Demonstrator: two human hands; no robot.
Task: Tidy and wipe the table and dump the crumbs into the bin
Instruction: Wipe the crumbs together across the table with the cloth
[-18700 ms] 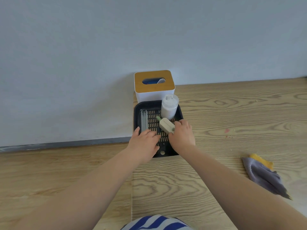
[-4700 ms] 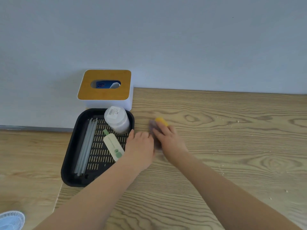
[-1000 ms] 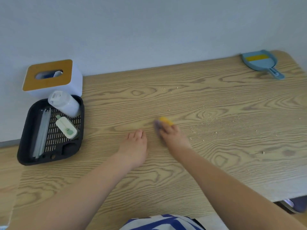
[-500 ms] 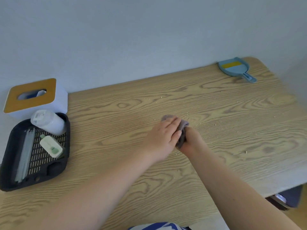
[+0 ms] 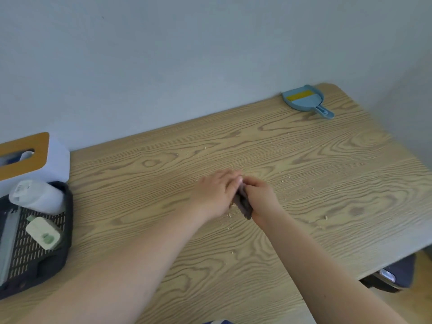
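At the middle of the wooden table (image 5: 163, 230), both my hands meet around a bunched grey cloth (image 5: 244, 203). My right hand (image 5: 263, 195) grips the cloth. My left hand (image 5: 216, 195) lies against its left side with the fingers fairly straight. Most of the cloth is hidden between the hands. Small crumbs (image 5: 287, 177) are scattered on the wood to the right of and below the hands. A blue dustpan (image 5: 306, 101) with a yellow strip lies at the far right corner. A dark bin (image 5: 395, 274) shows below the table's right edge.
At the left, a black slotted tray (image 5: 46, 263) holds a white bottle (image 5: 37, 197), a small white case (image 5: 43, 232) and clear straws. A white tissue box (image 5: 30, 157) with a tan lid stands behind it against the wall.
The cloth went from wiping under my right hand to being gathered up between both hands. My left hand moved right to join it. The view has swung right.
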